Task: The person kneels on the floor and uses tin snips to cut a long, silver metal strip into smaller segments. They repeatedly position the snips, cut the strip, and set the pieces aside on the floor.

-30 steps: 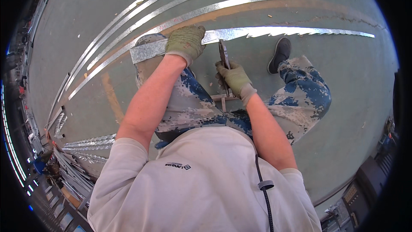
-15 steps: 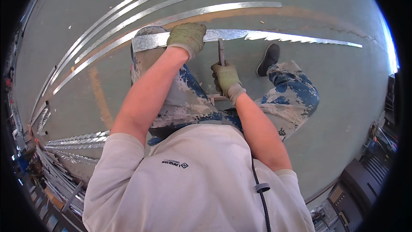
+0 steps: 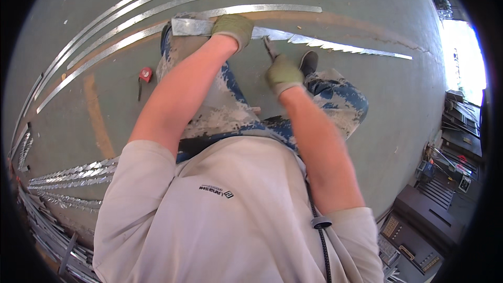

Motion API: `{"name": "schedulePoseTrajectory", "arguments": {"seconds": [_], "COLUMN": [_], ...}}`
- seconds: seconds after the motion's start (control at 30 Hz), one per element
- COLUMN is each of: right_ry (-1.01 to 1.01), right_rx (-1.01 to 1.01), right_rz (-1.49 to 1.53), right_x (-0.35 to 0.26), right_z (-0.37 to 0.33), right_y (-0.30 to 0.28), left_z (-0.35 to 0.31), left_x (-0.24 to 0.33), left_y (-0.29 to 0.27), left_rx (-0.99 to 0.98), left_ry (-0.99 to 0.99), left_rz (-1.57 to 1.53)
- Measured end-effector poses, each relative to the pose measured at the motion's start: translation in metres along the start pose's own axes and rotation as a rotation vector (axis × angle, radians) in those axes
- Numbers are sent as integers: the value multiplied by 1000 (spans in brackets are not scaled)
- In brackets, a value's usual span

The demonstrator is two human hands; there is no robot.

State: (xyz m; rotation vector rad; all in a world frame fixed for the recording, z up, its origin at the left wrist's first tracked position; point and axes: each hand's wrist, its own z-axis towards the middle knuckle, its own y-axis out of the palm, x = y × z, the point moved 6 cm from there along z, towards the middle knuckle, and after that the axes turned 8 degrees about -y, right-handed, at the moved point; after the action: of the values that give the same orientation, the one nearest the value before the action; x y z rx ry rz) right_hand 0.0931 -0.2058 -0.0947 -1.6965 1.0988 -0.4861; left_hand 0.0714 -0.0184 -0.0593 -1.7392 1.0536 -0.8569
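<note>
My left hand (image 3: 233, 27), in a green work glove, is closed around a flat shiny metal strip (image 3: 193, 27) that lies across my left knee. To the right of that hand the strip runs on into a row of cut, angled teeth (image 3: 325, 45) and narrows toward its far right end. In my gloved right hand (image 3: 284, 75) is a dark tool that looks like pliers (image 3: 270, 48), its handles mostly hidden by the fist. The tip meets the strip's near edge, close to the first tooth; whether its jaws grip the metal I cannot make out.
Several long plain metal strips (image 3: 246, 9) lie on the floor ahead. A red tape measure (image 3: 145, 74) sits left of my left leg. Toothed strips (image 3: 73, 174) lie at the left, beside stacked metal lengths (image 3: 50, 230). Dark cabinets (image 3: 419, 225) stand at the right.
The pliers have tilted leftward and moved up to the strip's edge as my right hand rose and turned. My left hand keeps its hold. The view has shifted, bringing the tape measure into sight.
</note>
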Motion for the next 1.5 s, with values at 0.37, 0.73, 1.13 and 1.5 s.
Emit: {"name": "schedulePoseTrajectory", "arguments": {"seconds": [0.37, 0.73, 1.13, 1.5], "right_ry": [158, 211, 85, 135], "right_rx": [-102, -391, -399, -487], "right_rz": [144, 1055, 1417, 1466], "right_x": [-9, 8, -7, -12], "right_z": [-5, -18, -16, -14], "right_y": [5, 72, 83, 78], "left_z": [0, -8, -3, -3], "left_x": [1, 3, 5, 3], "left_y": [6, -2, 3, 5], "left_rx": [36, -153, -194, -162], "left_ry": [25, -44, -80, -51], "left_rz": [14, 14, 147, 138]}}
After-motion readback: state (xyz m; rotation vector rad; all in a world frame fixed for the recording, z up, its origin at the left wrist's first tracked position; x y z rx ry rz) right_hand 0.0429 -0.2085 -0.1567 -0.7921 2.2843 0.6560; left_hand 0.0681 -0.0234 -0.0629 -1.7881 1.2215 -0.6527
